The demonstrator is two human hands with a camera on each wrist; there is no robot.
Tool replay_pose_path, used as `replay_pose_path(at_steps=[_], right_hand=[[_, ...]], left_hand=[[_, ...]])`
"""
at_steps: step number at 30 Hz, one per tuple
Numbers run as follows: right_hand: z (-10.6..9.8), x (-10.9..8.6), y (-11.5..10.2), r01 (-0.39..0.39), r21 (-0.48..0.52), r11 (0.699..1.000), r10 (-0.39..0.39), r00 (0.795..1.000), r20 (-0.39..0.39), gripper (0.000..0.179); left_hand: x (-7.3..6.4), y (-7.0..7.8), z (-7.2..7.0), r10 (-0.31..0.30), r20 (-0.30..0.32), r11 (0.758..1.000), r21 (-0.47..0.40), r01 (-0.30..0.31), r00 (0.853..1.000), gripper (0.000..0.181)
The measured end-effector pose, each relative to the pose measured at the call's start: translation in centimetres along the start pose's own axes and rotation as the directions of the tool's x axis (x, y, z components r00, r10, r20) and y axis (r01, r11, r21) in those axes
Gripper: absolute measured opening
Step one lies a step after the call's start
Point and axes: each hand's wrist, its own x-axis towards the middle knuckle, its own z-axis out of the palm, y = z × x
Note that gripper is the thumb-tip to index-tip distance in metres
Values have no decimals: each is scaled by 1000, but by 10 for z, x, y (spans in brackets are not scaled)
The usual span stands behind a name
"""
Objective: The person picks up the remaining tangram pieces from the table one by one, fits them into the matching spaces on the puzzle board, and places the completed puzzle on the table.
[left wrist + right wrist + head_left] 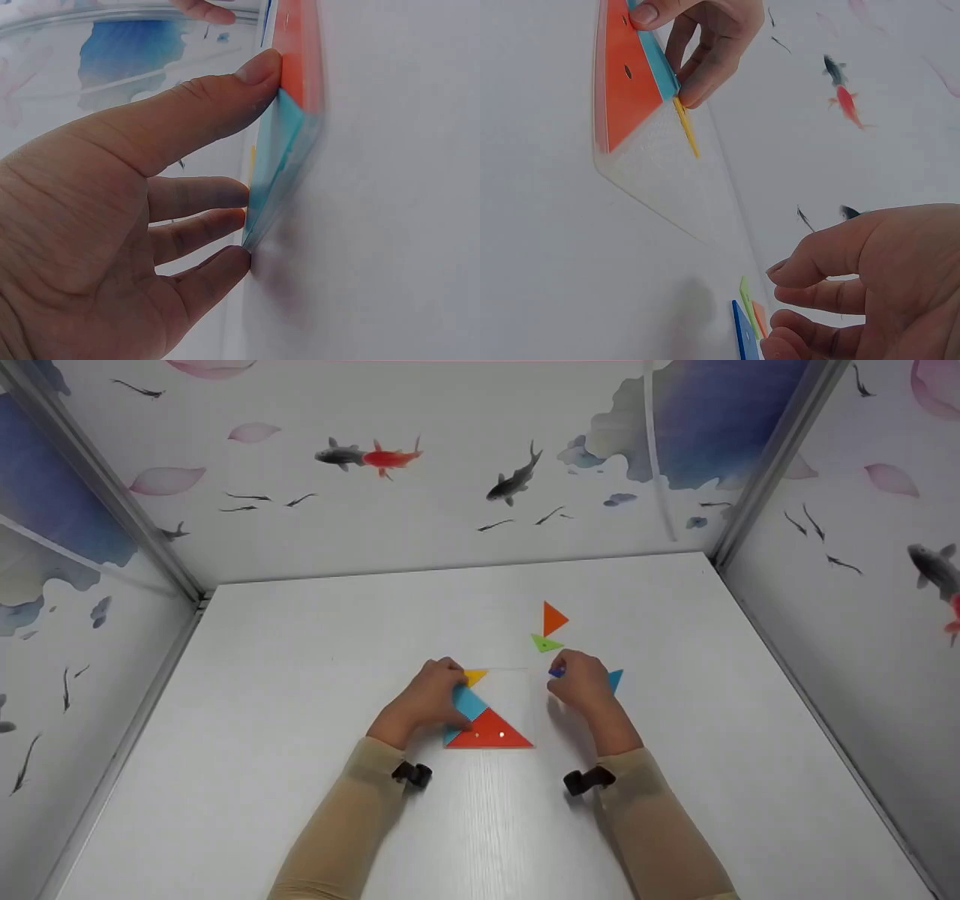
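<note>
My left hand (427, 697) grips the left side of a clear square tray (514, 690), thumb near a red triangle (491, 733) and a light blue piece (470, 703), fingertips at the far edge beside a yellow piece (475, 677). The left wrist view shows this thumb (259, 69) touching the tray's pieces. To the tray's right hovers my right hand (581, 682), fingers loosely bent beside a dark blue piece (556, 672). In the right wrist view nothing shows between its thumb and forefinger (817, 274); the blue piece (742, 330) lies just by the lower fingers.
A green piece (546, 643) and an orange triangle (555, 619) lie beyond my right hand. Another blue triangle (615, 680) shows partly behind it. The white table (300, 660) is bounded by printed panels with fish and petals (420, 510).
</note>
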Motion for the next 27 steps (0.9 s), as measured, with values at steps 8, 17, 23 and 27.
replay_pose_path(at_steps=[8,17,23,27], right_hand=[[-6,6,14,-64,-86,994,61,997,-37,39],[-7,9,26,-167,-31,986,164,984,-71,65],[-7,12,34,-183,-55,982,178,981,-81,65],[-5,14,38,-191,-77,979,185,980,-73,64]], left_hand=[[1,1,0,-26,4,1000,3,26,1000,70],[-1,1,-1,1,8,1000,3,-1,1000,68],[0,1,-1,-13,14,1000,9,13,1000,70],[0,1,-1,-20,15,1000,7,20,1000,70]])
